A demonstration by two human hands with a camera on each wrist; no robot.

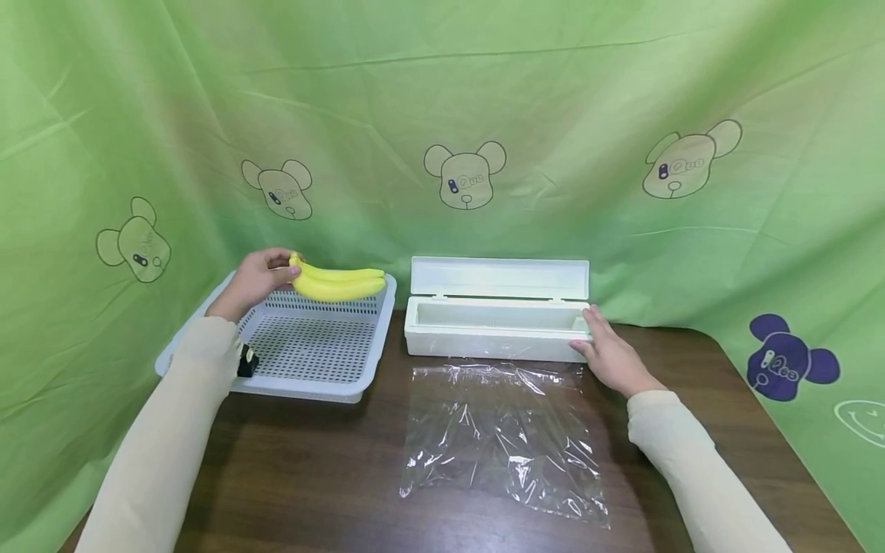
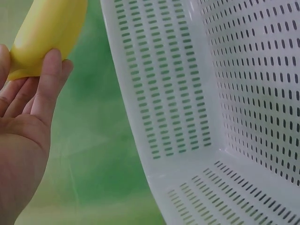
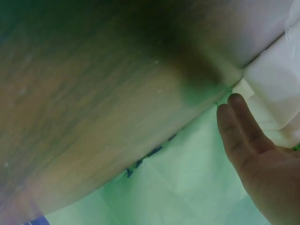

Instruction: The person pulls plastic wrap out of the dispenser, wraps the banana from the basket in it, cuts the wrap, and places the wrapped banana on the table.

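My left hand [image 1: 265,275] pinches a bunch of yellow bananas [image 1: 339,284] by its stem end. It holds the bunch sideways over the back of a white perforated basket [image 1: 376,349]. In the left wrist view, thumb and fingers close round the end of the bananas [image 2: 49,35]. My right hand [image 1: 611,355] rests at the right end of a long white cling film box [image 1: 484,346], whose lid [image 1: 499,278] stands up at the back. The right wrist view shows fairly straight fingers beside the box [image 3: 276,75]. Clear film [image 1: 498,438] runs from the box's front.
The film lies wrinkled over the brown table [image 1: 304,461], toward its front. A small black object [image 1: 246,361] shows beside the left cuff, at the basket's front left. Green cloth [image 1: 553,84] printed with bear heads hangs behind and at both sides.
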